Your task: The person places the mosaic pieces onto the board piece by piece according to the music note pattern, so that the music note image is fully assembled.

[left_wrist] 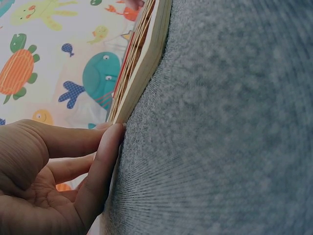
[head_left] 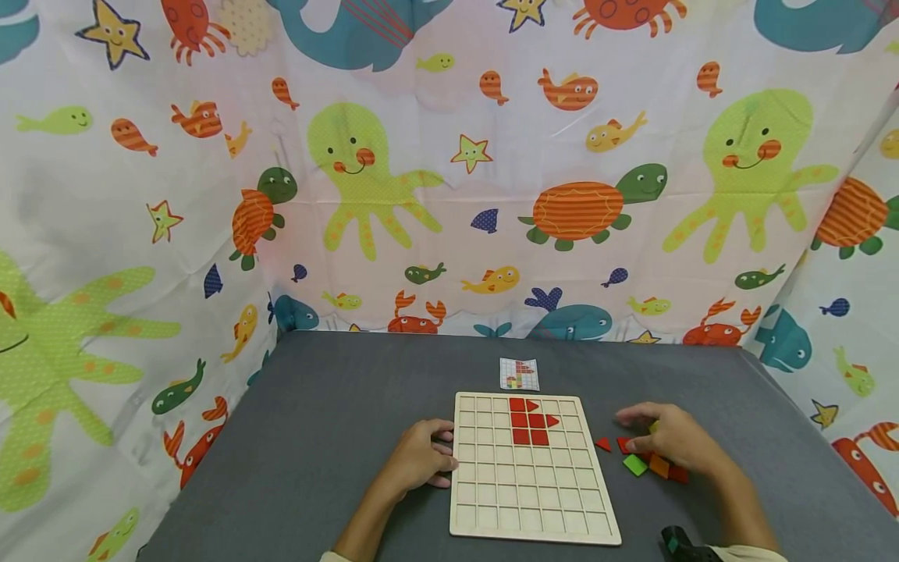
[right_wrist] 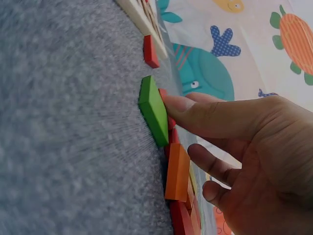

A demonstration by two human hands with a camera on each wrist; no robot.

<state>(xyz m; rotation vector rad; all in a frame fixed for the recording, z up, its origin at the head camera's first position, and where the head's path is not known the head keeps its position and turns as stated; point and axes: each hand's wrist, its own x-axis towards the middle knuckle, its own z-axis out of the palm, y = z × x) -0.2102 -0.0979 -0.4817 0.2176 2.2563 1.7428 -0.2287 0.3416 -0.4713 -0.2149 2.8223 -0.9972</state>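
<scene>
A pale wooden grid board (head_left: 527, 499) lies on the grey table, with red squares (head_left: 520, 420) and red triangles (head_left: 553, 421) set in its upper cells. At the board's left edge rests my left hand (head_left: 416, 459); in the left wrist view its fingertips (left_wrist: 115, 134) meet against the board's side (left_wrist: 142, 81). Over a small pile of tiles right of the board is my right hand (head_left: 667, 437). Its thumb (right_wrist: 183, 105) touches a red tile (right_wrist: 171, 122) behind a green diamond tile (right_wrist: 154, 110), the other fingers apart from the thumb.
A printed pattern card (head_left: 520, 375) lies behind the board. Orange tiles (head_left: 659, 466) and more red tiles (head_left: 677, 474) sit under the right hand, and a lone red triangle (head_left: 603, 444) lies between board and pile. A sea-creature curtain (head_left: 449, 203) hangs behind the table.
</scene>
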